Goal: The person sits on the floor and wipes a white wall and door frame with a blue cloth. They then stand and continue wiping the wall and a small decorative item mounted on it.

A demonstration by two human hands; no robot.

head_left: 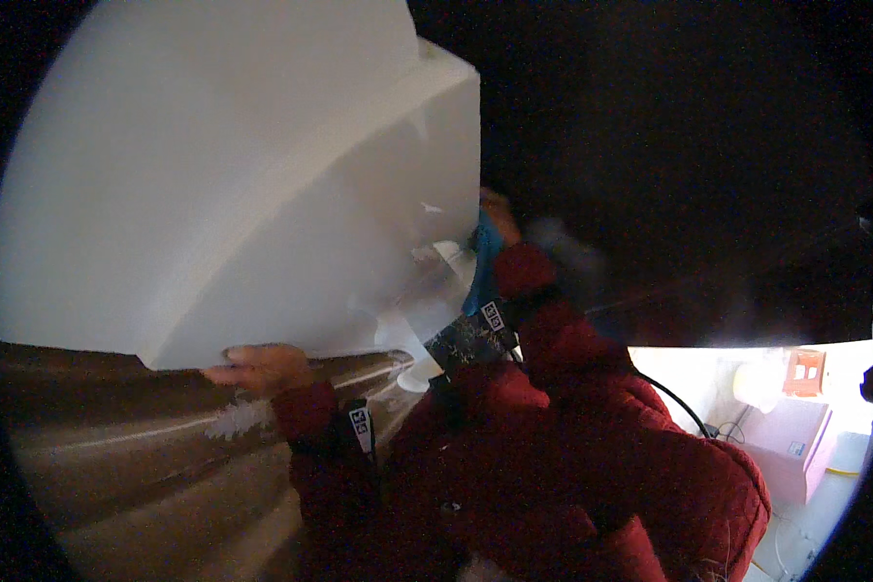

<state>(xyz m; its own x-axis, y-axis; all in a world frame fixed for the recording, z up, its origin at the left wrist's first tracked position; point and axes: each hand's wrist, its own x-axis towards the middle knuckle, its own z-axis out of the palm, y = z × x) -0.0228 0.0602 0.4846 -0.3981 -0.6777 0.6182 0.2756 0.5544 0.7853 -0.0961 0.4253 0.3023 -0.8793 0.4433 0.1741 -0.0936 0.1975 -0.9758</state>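
Note:
A large white panel (262,182) with a bent edge fills the upper left, close to the camera. My left hand (262,369) grips its lower edge, with the fingers partly behind it. Past the panel's right edge, my right hand (502,214) shows only in part and is blurred. A blue piece of material (486,258), which looks like cloth, lies against that hand and runs down beside the panel. The panel hides the fingers there, so their hold is unclear. Both arms wear dark red sleeves with straps around the wrists.
A glossy brown surface (153,451) stretches below the panel at the lower left. A dark patterned surface (465,345) shows between the arms. Darkness covers the upper right. At the lower right stand a pink box (786,444) and an orange object (804,372), near a black cable (676,400).

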